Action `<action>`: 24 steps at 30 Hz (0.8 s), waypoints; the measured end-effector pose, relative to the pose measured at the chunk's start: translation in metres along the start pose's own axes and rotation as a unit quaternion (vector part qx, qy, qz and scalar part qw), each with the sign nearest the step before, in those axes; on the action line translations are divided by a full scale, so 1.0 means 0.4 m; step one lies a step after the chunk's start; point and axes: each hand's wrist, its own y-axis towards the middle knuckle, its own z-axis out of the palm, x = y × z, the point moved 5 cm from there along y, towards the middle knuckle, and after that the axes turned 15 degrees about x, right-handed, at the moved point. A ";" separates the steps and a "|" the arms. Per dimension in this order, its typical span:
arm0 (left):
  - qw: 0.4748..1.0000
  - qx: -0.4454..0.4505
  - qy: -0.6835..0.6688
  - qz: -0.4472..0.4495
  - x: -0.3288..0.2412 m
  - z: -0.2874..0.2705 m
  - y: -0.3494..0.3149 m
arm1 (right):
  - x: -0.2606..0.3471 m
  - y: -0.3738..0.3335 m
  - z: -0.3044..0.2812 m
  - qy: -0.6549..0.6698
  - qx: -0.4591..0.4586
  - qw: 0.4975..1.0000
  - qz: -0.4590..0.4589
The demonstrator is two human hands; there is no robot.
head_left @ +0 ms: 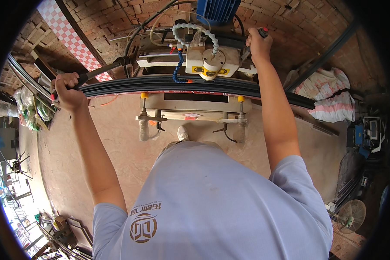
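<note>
I stand at a workshop machine [210,60] with a white head, a blue motor on top and a segmented coolant hose. A long black metal profile [195,85] lies across its bed from left to right. My left hand [67,91] is closed around a black lever handle [100,71] at the machine's left side. My right hand [259,42] is raised and grips a red-tipped handle [262,31] at the upper right of the machine. Two yellow-capped clamps [144,96] stand below the profile.
A brick wall [117,26] rises behind the machine. Striped sacks [331,93] lie at the right, with more dark profiles leaning beside them. A fan [350,215] stands at the lower right. Metal frames [56,234] are stacked at the lower left on the concrete floor.
</note>
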 end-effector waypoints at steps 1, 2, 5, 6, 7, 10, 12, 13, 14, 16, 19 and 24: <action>1.000 0.010 0.007 -0.007 0.001 0.000 0.000 | 0.000 0.000 0.000 0.002 0.002 1.000 0.000; 1.000 0.020 0.015 -0.013 0.003 0.000 0.000 | -0.001 0.001 -0.001 0.002 0.000 1.000 0.001; 1.000 0.008 0.018 -0.014 0.006 -0.003 -0.002 | -0.002 0.002 -0.005 -0.006 -0.002 1.000 -0.002; 1.000 0.008 0.019 -0.013 0.005 -0.003 -0.002 | -0.004 0.002 -0.006 -0.003 -0.004 1.000 0.001; 1.000 0.007 0.019 -0.012 0.005 -0.002 -0.002 | -0.003 0.002 -0.007 -0.001 -0.002 1.000 -0.001; 1.000 0.005 0.028 -0.008 0.003 0.001 -0.002 | -0.001 0.002 -0.009 -0.002 0.004 1.000 -0.005; 1.000 -0.001 0.023 0.002 -0.001 0.002 -0.001 | 0.001 0.003 -0.009 0.000 0.008 1.000 -0.006; 1.000 -0.006 0.013 0.008 -0.001 0.002 0.000 | 0.002 0.003 -0.010 0.003 0.009 1.000 -0.006; 1.000 -0.011 0.003 0.015 -0.002 0.001 0.000 | 0.002 0.002 -0.010 0.004 0.010 1.000 -0.005; 1.000 -0.009 0.003 0.016 -0.002 0.000 0.000 | 0.002 0.003 -0.012 0.002 0.009 1.000 -0.002; 1.000 -0.009 -0.010 0.012 0.001 -0.002 0.002 | 0.001 0.003 -0.014 -0.005 0.006 1.000 -0.004; 1.000 -0.003 0.030 -0.006 0.002 0.000 -0.001 | 0.002 0.004 -0.021 -0.020 0.001 1.000 -0.003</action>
